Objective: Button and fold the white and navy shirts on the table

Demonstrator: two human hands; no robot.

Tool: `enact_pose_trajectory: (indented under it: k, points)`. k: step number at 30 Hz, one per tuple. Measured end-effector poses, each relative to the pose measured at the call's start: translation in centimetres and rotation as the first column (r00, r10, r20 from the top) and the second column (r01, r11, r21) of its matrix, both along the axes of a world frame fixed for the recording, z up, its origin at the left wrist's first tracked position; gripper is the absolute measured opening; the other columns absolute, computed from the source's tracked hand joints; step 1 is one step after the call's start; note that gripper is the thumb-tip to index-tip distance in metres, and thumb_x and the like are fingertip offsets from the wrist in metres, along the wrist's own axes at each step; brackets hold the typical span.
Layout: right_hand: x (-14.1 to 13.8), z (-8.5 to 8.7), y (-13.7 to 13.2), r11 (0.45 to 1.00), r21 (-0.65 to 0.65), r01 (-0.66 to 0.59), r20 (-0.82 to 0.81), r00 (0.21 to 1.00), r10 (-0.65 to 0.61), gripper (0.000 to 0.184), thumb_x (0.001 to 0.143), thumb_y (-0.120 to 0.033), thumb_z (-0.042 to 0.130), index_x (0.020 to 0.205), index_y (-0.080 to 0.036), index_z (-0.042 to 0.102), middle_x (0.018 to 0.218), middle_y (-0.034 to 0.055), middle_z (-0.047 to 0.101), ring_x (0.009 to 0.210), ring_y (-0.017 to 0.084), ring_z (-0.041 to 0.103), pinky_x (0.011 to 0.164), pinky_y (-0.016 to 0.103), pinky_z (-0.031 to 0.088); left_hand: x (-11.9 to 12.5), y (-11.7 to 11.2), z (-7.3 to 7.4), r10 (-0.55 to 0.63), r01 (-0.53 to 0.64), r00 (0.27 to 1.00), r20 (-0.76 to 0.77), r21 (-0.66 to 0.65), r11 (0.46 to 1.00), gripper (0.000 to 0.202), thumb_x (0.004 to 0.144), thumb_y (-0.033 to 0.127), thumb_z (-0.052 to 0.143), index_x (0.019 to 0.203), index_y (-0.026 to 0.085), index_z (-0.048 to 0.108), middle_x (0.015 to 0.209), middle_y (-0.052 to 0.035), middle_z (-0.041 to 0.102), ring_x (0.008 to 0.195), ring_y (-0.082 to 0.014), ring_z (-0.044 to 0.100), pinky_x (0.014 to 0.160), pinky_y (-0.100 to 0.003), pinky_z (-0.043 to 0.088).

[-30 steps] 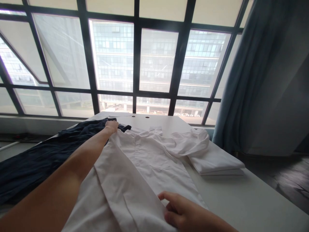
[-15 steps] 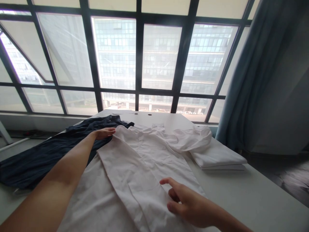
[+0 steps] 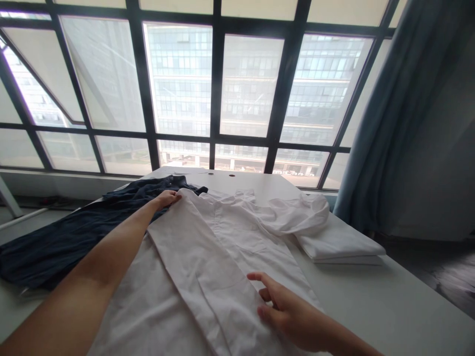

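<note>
A white shirt (image 3: pixel 230 242) lies spread on the white table (image 3: pixel 389 301), one side folded over the middle. My left hand (image 3: pixel 167 199) reaches far out and pinches the shirt's fabric at the shoulder, next to the collar. My right hand (image 3: pixel 285 309) rests near the lower edge of the shirt with its fingers loosely spread, touching the cloth and holding nothing. One sleeve (image 3: pixel 300 217) lies bunched at the right.
A dark navy garment (image 3: pixel 67 237) lies crumpled on the left of the table. A folded white cloth stack (image 3: pixel 341 244) sits at the right. Large windows (image 3: pixel 218 84) stand behind the table, and a blue-grey curtain (image 3: pixel 393 109) hangs at the right.
My right hand has let go of the folded edge and its fingers have spread. My left hand stays at the shoulder; the folded panel lies flatter.
</note>
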State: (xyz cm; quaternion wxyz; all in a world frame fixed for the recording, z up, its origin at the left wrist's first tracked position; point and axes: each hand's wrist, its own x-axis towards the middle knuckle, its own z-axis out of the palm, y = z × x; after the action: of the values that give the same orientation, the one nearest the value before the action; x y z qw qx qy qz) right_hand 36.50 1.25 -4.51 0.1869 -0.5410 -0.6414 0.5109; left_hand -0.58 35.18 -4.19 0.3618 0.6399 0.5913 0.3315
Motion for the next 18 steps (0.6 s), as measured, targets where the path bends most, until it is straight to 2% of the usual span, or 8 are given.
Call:
enact_pose_trajectory:
  k: [3, 6, 9, 12, 15, 18]
  points:
    - [-0.3, -0.3, 0.1, 0.998, -0.039, 0.046, -0.066, 0.997, -0.048, 0.057, 0.084, -0.024, 0.053, 0.140, -0.020, 0.040, 0.083, -0.0032, 0.043, 0.067, 0.011, 0.039, 0.063, 0.023, 0.034, 0.5, 0.8, 0.4, 0.065, -0.066, 0.993, -0.102, -0.009, 0.998, 0.062, 0.075, 0.069, 0.063, 0.090, 0.009, 0.070, 0.080, -0.0096, 0.070, 0.073, -0.0246, 0.064, 0.060, -0.031, 0.048]
    - [-0.5, -0.4, 0.2, 0.996, 0.011, 0.094, -0.050, 0.994, -0.093, 0.059, 0.084, -0.027, 0.055, 0.140, -0.020, 0.039, 0.087, -0.0021, 0.045, 0.071, 0.012, 0.043, 0.068, 0.023, 0.038, 0.7, 1.6, 0.7, 0.133, -0.129, 0.959, -0.250, 0.032, 0.991, 0.052, 0.087, 0.058, 0.055, 0.080, 0.008, 0.069, 0.080, -0.0115, 0.069, 0.085, -0.0276, 0.065, 0.070, -0.032, 0.049]
    - [-0.6, -0.3, 0.0, 0.994, 0.059, 0.086, 0.018, 0.996, -0.088, 0.065, 0.084, -0.029, 0.057, 0.144, -0.020, 0.034, 0.095, 0.0017, 0.052, 0.083, 0.016, 0.051, 0.079, 0.028, 0.041, 0.7, 2.3, 0.5, 0.188, -0.165, 0.901, -0.392, 0.093, 0.982, 0.039, 0.090, 0.045, 0.057, 0.077, 0.009, 0.066, 0.082, -0.0129, 0.069, 0.101, -0.0296, 0.061, 0.082, -0.031, 0.046]
    - [-0.5, 0.0, -0.3, 0.995, 0.062, 0.077, 0.078, 0.994, -0.081, 0.063, 0.084, -0.027, 0.058, 0.143, -0.021, 0.036, 0.106, 0.0061, 0.058, 0.096, 0.020, 0.055, 0.091, 0.033, 0.040, 0.7, 2.6, 0.0, 0.197, -0.169, 0.855, -0.480, 0.103, 0.980, 0.033, 0.090, 0.040, 0.058, 0.083, 0.009, 0.064, 0.090, -0.0160, 0.070, 0.111, -0.0305, 0.058, 0.087, -0.031, 0.045]
    - [-0.5, 0.0, -0.4, 0.994, 0.060, 0.086, 0.119, 0.989, -0.092, 0.057, 0.084, -0.026, 0.057, 0.138, -0.021, 0.040, 0.112, 0.0078, 0.058, 0.100, 0.021, 0.055, 0.094, 0.034, 0.038, 0.4, 2.2, -0.2, 0.174, -0.175, 0.833, -0.526, 0.047, 0.983, 0.043, 0.091, 0.047, 0.055, 0.087, 0.005, 0.063, 0.095, -0.0211, 0.068, 0.105, -0.0320, 0.062, 0.082, -0.033, 0.048]
    - [-0.5, -0.3, -0.1, 0.993, 0.082, 0.084, 0.103, 0.990, -0.093, 0.050, 0.086, -0.026, 0.053, 0.134, -0.019, 0.041, 0.101, 0.0051, 0.057, 0.089, 0.018, 0.054, 0.085, 0.031, 0.041, -0.6, 1.4, -0.1, 0.067, -0.133, 0.829, -0.555, -0.080, 0.988, 0.054, 0.087, 0.058, 0.056, 0.091, 0.005, 0.063, 0.089, -0.0185, 0.069, 0.080, -0.0265, 0.067, 0.069, -0.034, 0.052]
